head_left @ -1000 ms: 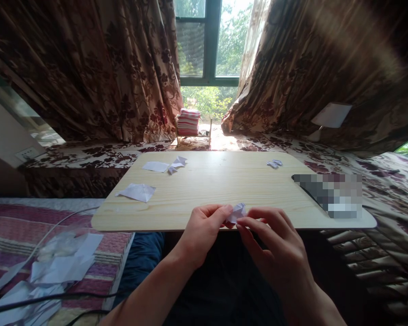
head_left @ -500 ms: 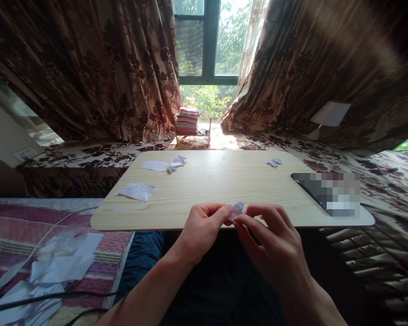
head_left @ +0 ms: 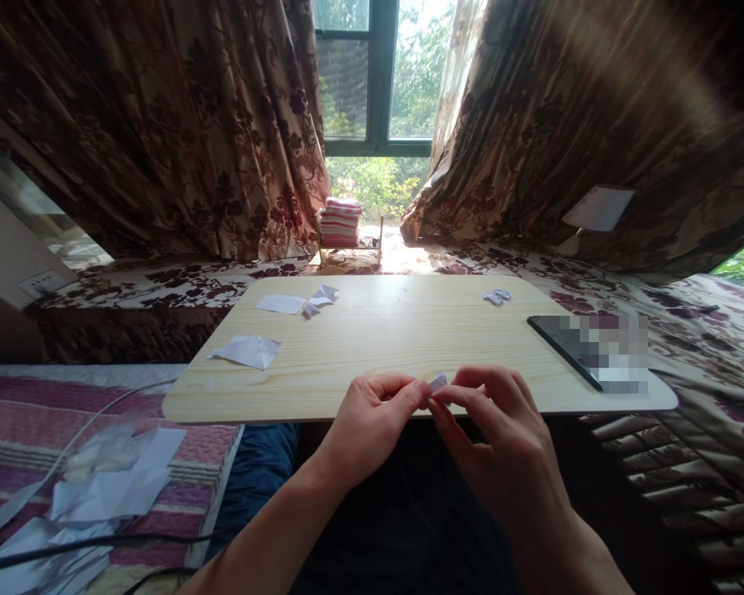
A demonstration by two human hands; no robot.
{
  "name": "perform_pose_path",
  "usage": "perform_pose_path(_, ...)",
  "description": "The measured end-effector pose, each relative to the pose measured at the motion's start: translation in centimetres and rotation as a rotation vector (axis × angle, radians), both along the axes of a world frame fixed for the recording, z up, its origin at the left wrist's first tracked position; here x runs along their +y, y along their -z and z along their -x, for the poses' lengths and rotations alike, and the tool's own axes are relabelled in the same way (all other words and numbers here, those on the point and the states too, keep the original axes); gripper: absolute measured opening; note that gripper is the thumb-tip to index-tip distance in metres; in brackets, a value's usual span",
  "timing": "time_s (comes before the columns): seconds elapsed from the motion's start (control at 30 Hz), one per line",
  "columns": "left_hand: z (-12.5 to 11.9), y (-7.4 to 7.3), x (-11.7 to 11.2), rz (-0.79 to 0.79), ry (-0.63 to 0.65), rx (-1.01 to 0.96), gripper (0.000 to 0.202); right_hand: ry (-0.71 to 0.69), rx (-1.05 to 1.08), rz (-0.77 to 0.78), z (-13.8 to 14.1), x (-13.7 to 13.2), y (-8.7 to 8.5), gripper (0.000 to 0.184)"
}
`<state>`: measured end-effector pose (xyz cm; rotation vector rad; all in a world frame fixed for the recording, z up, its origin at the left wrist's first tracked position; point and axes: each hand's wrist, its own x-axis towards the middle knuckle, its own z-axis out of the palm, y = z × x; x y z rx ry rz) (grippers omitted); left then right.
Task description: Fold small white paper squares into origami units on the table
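A small folded piece of paper [head_left: 438,382], pale and lilac-tinted, is pinched between my two hands over the near edge of the wooden-topped table [head_left: 372,339]. My left hand [head_left: 372,417] grips its left side between thumb and bent forefinger. From the other side, the thumb and fingertips of my right hand [head_left: 496,421] press on it. My fingers cover most of the paper, so its full shape is hidden. On the table's left side lie a folded sheet [head_left: 248,351], a flat paper rectangle [head_left: 281,304] and a folded paper shape [head_left: 321,300].
A small folded paper piece [head_left: 497,296] lies at the back right. Nearer sits a dark, partly blurred-out device [head_left: 564,351]. Loose paper sheets [head_left: 112,492] and a black cable [head_left: 99,541] are on the striped bedcover at left. A lamp [head_left: 598,208] stands beyond the table.
The fingers of both hands have drawn closer together over the paper, and less of it shows now. The view has shifted slightly; the things on the table lie as before.
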<state>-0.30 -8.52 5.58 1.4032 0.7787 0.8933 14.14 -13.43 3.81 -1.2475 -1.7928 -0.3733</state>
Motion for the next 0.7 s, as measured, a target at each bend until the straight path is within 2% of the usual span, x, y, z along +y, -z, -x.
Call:
perform_pose_path(0.2,0.45,-0.59,-0.08,-0.012,0.034,0.027,0.021,-0.025,0.048,0.017,-0.25,0.07,-0.09,0.013)
perform_pose_path(0.47,0.42,-0.01,-0.01,0.057,0.047,-0.013,0.022,-0.027,0.092,0.022,-0.29,0.25,-0.02,0.021)
perform_pose_path(0.7,0.60,-0.45,-0.04,0.093,0.062,-0.031,0.023,-0.021,0.380,0.264,-0.71,0.20,0.80,0.039)
